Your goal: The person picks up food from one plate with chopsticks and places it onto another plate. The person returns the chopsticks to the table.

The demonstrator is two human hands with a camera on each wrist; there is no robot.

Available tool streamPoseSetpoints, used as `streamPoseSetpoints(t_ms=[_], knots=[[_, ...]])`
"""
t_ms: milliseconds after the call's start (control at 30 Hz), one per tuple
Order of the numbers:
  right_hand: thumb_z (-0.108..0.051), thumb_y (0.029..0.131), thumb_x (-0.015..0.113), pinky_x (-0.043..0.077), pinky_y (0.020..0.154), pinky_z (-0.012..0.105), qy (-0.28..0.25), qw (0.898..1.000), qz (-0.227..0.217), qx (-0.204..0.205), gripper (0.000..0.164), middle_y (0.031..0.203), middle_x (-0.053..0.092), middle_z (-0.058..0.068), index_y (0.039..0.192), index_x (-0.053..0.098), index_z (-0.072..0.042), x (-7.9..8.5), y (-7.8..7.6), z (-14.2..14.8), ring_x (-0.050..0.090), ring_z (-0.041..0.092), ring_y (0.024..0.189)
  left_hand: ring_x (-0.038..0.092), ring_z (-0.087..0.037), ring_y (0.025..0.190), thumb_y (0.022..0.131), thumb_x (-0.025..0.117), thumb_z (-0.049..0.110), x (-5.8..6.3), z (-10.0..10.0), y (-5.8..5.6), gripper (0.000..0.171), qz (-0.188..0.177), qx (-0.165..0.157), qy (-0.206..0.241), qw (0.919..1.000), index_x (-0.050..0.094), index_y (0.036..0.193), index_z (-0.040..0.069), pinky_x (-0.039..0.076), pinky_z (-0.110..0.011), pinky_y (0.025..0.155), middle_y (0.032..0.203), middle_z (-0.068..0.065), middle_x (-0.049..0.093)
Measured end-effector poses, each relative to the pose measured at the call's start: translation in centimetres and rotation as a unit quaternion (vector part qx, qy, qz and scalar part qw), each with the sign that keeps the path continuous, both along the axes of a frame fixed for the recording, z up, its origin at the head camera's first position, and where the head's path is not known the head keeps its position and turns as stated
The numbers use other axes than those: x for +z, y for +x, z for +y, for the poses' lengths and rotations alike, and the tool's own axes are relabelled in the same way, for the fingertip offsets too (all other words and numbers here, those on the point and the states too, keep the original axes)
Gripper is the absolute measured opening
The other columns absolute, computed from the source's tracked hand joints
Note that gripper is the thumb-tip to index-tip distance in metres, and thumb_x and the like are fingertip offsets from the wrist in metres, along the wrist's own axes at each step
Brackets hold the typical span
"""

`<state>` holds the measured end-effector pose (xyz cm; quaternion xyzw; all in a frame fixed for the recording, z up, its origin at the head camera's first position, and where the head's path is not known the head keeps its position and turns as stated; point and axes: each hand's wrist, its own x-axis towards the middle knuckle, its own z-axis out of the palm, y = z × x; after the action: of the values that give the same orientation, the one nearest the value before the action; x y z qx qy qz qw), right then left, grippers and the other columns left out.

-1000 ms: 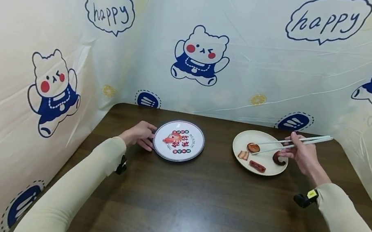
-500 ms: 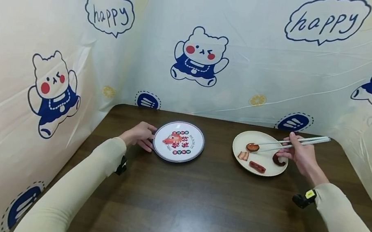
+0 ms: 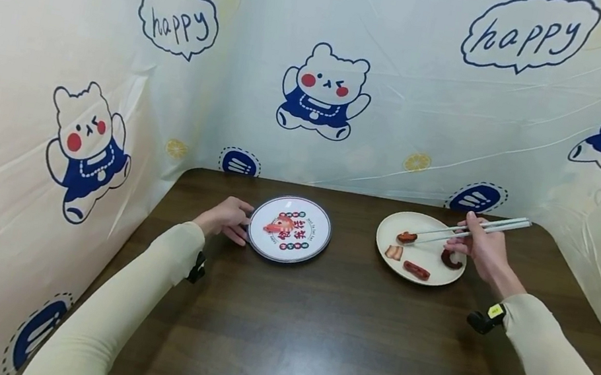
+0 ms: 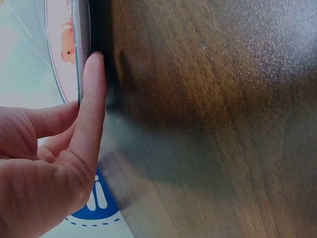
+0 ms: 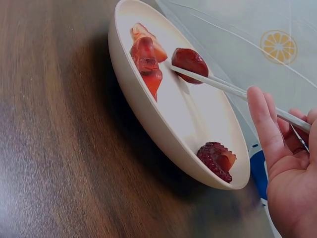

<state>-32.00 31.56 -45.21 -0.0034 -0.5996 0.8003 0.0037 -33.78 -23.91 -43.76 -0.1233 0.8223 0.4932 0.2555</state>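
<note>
"While the right hand (image 3: 484, 250) grips the chopsticks (image 5: 213, 83), where's the brown piece (image 5: 189, 62)?"

"Between their tips, on the left half of the cream plate (image 3: 418, 222); whether lifted, I can't tell. Left of that, the left hand (image 3: 223, 216) touches the printed plate (image 3: 297, 206), index finger straight."

"Handling?"

"Likely light, slippery: pinch its widest sides."

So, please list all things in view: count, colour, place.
printed plate: one, white, left side
shrimp: one, orange, on printed plate, perhaps printed
plain plate: one, cream, right side
food pieces: four, reddish to brown, on plain plate
chopsticks: two, pale, tips at round piece
table: one, brown, below plates
sheeting: count unclear, pale printed, behind table
wrist devices: two, black, beside sleeves
sleeves: two, cream, both sides
left hand: one, at printed plate's rim
right hand: one, holding chopsticks
</note>
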Motion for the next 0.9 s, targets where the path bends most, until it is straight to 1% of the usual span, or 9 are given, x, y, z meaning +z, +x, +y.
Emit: streamPoseSetpoints(t_ms=[233, 400, 500, 600, 767, 900], knots=[[-0.028, 0.097, 0.051, 0.058, 0.067, 0.043, -0.015, 1.0, 0.006, 0.003, 0.044, 0.078, 0.064, 0.024, 0.105, 0.046, 0.015, -0.3, -0.1, -0.3, 0.068, 0.03, 0.064, 0.067, -0.032, 0.078, 0.098, 0.049, 0.006, 0.1, 0.0, 0.1, 0.051, 0.006, -0.002, 0.001, 1.0, 0.033, 0.147, 0.006, 0.058, -0.043, 0.069, 0.11, -0.023, 0.056], [-0.031, 0.096, 0.052, 0.058, 0.068, 0.042, -0.012, 1.0, -0.008, -0.003, 0.044, 0.078, 0.065, 0.021, 0.105, 0.047, 0.012, -0.2, -0.2, -0.4, 0.068, 0.028, 0.065, 0.067, -0.032, 0.077, 0.098, 0.049, 0.005, 0.1, 0.1, 0.2, 0.052, 0.006, -0.003, 0.0, 1.0, 0.032, 0.147, 0.006, 0.058, -0.043, 0.069, 0.11, -0.023, 0.057], [-0.03, 0.096, 0.052, 0.058, 0.068, 0.041, -0.031, 0.999, -0.019, 0.001, 0.044, 0.077, 0.065, 0.02, 0.104, 0.049, 0.012, -0.2, -0.4, -0.3, 0.068, 0.027, 0.064, 0.067, -0.032, 0.077, 0.098, 0.049, 0.005, 0.0, 0.1, 0.1, 0.052, 0.003, -0.002, -0.001, 1.0, 0.032, 0.147, 0.006, 0.058, -0.043, 0.068, 0.109, -0.023, 0.057], [-0.029, 0.096, 0.052, 0.059, 0.066, 0.04, -0.051, 0.998, -0.029, 0.008, 0.039, 0.076, 0.065, 0.02, 0.102, 0.052, 0.01, -0.1, -0.6, -0.2, 0.068, 0.028, 0.064, 0.067, -0.032, 0.077, 0.098, 0.049, 0.005, 0.0, 0.1, 0.1, 0.052, 0.002, -0.001, -0.001, 1.0, 0.033, 0.147, 0.007, 0.058, -0.043, 0.069, 0.109, -0.023, 0.057], [-0.03, 0.096, 0.052, 0.058, 0.068, 0.038, -0.054, 0.998, -0.039, 0.021, 0.037, 0.078, 0.066, 0.019, 0.101, 0.055, 0.006, 0.5, -0.9, 0.0, 0.069, 0.026, 0.067, 0.067, -0.032, 0.078, 0.098, 0.05, 0.006, 0.0, 0.0, 0.0, 0.051, 0.002, -0.001, 0.0, 1.0, 0.033, 0.147, 0.007, 0.058, -0.042, 0.069, 0.109, -0.023, 0.056], [-0.031, 0.097, 0.052, 0.058, 0.069, 0.037, -0.058, 0.997, -0.044, 0.033, 0.034, 0.078, 0.067, 0.018, 0.097, 0.059, 0.003, 0.6, -1.1, 0.1, 0.069, 0.025, 0.068, 0.067, -0.032, 0.078, 0.098, 0.049, 0.006, -0.1, 0.0, -0.1, 0.051, 0.003, -0.001, 0.001, 1.0, 0.033, 0.147, 0.007, 0.058, -0.042, 0.069, 0.108, -0.023, 0.056]])
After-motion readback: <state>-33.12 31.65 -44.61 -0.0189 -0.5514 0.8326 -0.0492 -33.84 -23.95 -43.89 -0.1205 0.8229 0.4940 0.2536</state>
